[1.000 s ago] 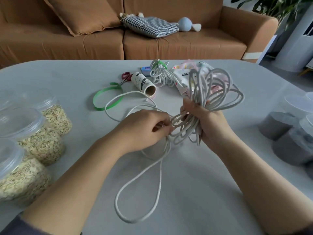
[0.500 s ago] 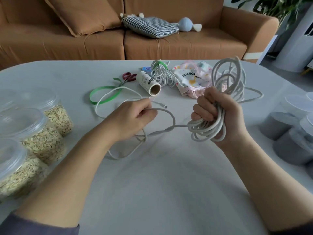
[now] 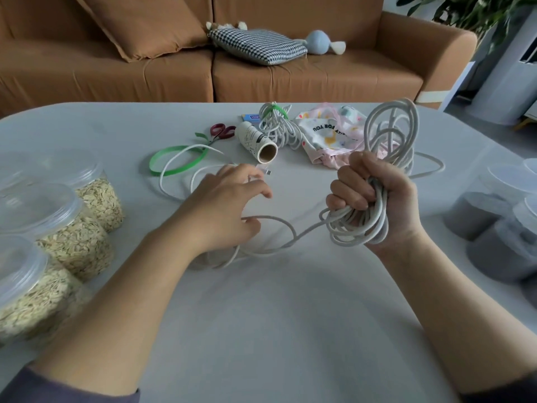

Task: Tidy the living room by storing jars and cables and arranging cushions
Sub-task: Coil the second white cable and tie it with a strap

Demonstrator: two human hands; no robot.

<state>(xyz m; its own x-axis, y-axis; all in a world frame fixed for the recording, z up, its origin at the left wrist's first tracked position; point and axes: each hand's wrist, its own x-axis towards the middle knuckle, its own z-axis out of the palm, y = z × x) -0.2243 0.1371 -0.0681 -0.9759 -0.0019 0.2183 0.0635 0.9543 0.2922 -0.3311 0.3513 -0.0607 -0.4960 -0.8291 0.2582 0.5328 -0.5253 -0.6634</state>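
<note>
On the grey desk [image 3: 290,330] the white cable [image 3: 356,232] is partly coiled. The right hand [image 3: 377,199] is clenched round the bundle and holds it above the desk. The left hand [image 3: 226,207] has loose, spread fingers and grips nothing. The free tail [image 3: 309,230] runs leftward from the bundle and passes under the left hand, so that hand is nearer. The plug [image 3: 266,171] lies just beyond its fingers.

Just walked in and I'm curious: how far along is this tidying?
One cable bundle lies tied with a green strap. The right hand grips a half-coiled white cable, its loose tail on the table by the left hand. The oat jars, the grey jars and the sofa cushions are not yet dealt with.
</note>
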